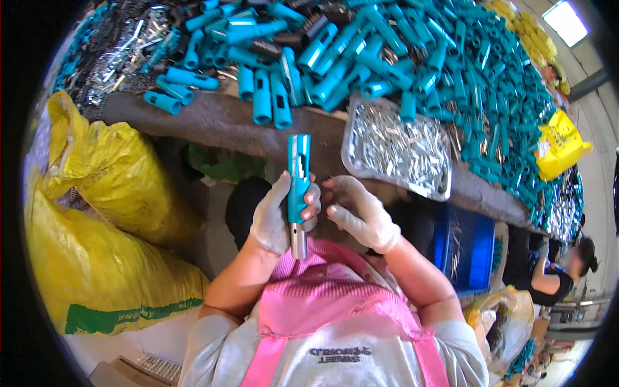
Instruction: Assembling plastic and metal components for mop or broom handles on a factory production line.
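My left hand (276, 209), in a pale glove with bare fingertips, is wrapped round a teal plastic tube-shaped handle (298, 184). The handle stands nearly upright, with a slot in its upper side and a silver metal sleeve (298, 240) coming out of its lower end. Just to the right, my right hand (358, 216), gloved the same way, has its fingers curved and apart. Nothing shows between them, and a small gap parts it from the handle. A clear tray (351, 169) of small silver metal pieces sits on the table edge beyond my right hand.
Many similar teal handles (387, 64) are heaped across the table (213, 116), with black parts and metal strips (122, 68) at the far left. Yellow sacks (122, 258) stand at left. A blue crate (474, 248) is below the table at right. Another person (554, 277) works farther right.
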Motion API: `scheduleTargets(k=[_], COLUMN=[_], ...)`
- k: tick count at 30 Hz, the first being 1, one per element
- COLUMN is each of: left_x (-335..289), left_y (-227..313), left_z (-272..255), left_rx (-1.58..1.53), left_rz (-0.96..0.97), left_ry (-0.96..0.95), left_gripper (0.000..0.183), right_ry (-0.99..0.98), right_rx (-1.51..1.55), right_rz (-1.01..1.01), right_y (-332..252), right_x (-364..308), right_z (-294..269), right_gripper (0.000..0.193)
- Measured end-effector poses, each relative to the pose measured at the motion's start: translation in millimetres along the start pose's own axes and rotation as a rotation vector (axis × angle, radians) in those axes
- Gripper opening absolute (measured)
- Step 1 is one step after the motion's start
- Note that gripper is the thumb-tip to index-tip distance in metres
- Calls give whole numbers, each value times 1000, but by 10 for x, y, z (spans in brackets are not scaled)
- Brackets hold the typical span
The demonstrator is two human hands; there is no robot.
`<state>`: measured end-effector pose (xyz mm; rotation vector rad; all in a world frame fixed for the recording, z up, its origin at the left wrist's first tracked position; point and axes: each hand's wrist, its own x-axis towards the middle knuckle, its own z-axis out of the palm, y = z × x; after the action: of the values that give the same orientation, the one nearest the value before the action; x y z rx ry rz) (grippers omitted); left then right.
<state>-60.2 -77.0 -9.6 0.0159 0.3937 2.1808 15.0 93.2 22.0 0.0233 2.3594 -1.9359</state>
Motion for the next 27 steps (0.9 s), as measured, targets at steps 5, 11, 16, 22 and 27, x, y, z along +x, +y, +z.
scheduleTargets(k=[5,11,16,22,27], left_x=[-134,-360,-405,-281,-161], left_y=[60,-2,193,217,116], left_z=[-197,-181,-216,-216,-8], left_rx=[-135,152,462,800,1578], left_rz=[118,67,158,275,489], left_ry=[194,63,190,146,-8], left_gripper=[32,35,29,23,34], right_ry=[257,328,254,152,13], right_rx=[-728,-1612,-1723,-169,10], right_rz=[-458,-717,-820,-381,-202], right_y=[-623,-815,-1236,-713,-325], right_x=[952,2728,2744,1006,-56], right_z=[-581,-1026,-1080,-686,-387], right_gripper=[21,46,33,65,52])
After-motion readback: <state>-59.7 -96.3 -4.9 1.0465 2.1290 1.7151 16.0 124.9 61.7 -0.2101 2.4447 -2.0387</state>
